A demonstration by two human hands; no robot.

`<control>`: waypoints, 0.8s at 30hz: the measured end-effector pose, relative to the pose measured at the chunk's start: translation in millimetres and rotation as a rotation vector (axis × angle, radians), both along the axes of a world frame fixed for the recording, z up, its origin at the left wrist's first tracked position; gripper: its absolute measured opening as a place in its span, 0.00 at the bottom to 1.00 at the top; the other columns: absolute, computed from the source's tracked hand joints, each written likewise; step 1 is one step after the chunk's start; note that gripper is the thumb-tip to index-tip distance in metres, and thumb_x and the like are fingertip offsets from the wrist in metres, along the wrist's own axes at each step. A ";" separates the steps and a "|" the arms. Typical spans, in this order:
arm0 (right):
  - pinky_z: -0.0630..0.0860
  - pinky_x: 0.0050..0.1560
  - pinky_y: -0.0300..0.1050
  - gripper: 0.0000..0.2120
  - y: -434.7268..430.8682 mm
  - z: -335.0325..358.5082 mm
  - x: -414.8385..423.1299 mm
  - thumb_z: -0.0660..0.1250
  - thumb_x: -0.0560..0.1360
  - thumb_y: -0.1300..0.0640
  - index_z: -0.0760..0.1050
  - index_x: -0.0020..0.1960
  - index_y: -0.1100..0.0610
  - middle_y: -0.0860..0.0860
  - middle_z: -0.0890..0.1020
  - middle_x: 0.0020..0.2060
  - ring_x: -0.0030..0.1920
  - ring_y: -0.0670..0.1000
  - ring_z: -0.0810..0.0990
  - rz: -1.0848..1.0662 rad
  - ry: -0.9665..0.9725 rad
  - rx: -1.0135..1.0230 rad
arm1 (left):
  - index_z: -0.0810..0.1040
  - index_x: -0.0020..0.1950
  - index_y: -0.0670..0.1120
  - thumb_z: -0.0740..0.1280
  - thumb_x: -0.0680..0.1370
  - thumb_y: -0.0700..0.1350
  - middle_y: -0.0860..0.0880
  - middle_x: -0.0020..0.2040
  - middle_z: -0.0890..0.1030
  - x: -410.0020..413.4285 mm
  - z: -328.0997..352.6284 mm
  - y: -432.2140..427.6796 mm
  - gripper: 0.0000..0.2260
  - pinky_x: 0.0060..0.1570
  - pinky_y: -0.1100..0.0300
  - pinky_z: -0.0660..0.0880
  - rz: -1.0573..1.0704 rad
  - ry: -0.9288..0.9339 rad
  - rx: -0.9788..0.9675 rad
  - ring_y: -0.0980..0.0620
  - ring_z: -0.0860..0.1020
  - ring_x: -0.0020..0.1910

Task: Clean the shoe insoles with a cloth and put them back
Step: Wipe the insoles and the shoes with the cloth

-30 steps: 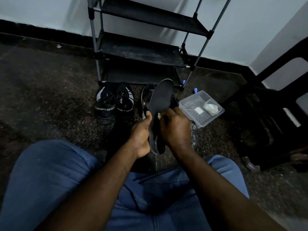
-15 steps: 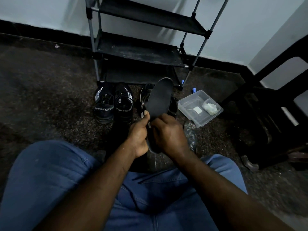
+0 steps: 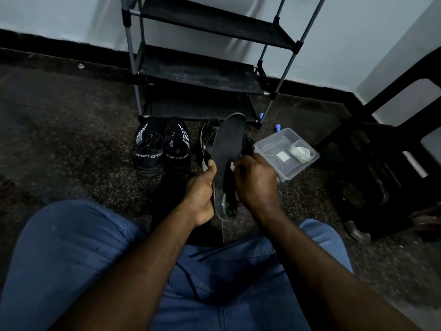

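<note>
Speckled floor (image 3: 71,139): L grip (image 3: 202,192) holds flat dark insole (image 3: 228,142), R grip (image 3: 256,182) pinches white cloth (image 3: 232,166).

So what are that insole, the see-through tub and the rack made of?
Insole: seemingly foam with a matte dark fabric top; its heel end looks glossy, perhaps plastic. Tub: thin clear plastic, as the floor shows through its walls. Rack: grey poles, probably metal; dull black shelves, fabric or board, cannot tell. The white cloth scrap in the right hand is too hidden to judge.

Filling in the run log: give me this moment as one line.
step: cleaning insole | left hand: grips insole edge | right hand: pinches cloth against insole | plastic tub: on floor
</note>
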State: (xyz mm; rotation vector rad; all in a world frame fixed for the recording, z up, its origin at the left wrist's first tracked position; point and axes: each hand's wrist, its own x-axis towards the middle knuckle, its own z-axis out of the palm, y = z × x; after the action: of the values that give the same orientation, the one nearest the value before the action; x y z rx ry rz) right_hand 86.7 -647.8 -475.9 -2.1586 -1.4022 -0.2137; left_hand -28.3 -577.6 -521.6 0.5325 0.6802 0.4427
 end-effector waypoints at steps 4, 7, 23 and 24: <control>0.73 0.34 0.51 0.08 -7.1 -5.9 -26.8 0.66 0.76 0.56 0.79 0.42 0.58 0.56 0.76 0.39 0.37 0.59 0.76 0.288 -0.128 -0.090 | 0.82 0.58 0.46 0.61 0.82 0.62 0.42 0.53 0.85 -1.8 -2.3 2.3 0.22 0.47 0.54 0.80 0.036 0.021 0.002 0.45 0.84 0.52; 0.75 0.37 0.52 0.07 2.5 -1.1 -4.4 0.67 0.76 0.56 0.81 0.44 0.58 0.55 0.78 0.40 0.38 0.58 0.78 0.130 -0.081 -0.043 | 0.81 0.63 0.44 0.59 0.83 0.60 0.42 0.57 0.85 1.0 1.9 3.1 0.23 0.49 0.54 0.80 0.007 -0.015 0.022 0.46 0.84 0.53; 0.79 0.45 0.42 0.04 -7.8 3.4 5.6 0.75 0.75 0.57 0.85 0.47 0.49 0.44 0.85 0.42 0.42 0.44 0.83 -0.039 0.366 0.103 | 0.81 0.63 0.42 0.60 0.84 0.60 0.40 0.60 0.84 -0.7 6.4 2.9 0.23 0.61 0.49 0.78 0.050 0.082 0.023 0.44 0.84 0.56; 0.81 0.46 0.43 0.05 -7.9 1.9 5.0 0.76 0.75 0.56 0.85 0.49 0.48 0.43 0.86 0.41 0.43 0.43 0.84 -0.061 0.526 0.114 | 0.81 0.63 0.42 0.60 0.84 0.60 0.40 0.59 0.84 -0.8 8.5 3.7 0.23 0.58 0.49 0.79 0.060 0.076 0.025 0.44 0.84 0.55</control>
State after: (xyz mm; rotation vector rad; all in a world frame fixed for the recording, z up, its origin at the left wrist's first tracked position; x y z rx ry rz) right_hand 91.6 -655.7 -474.0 -1.9708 -0.9975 0.2333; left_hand -29.1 -573.8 -513.1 0.5555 0.7655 0.4893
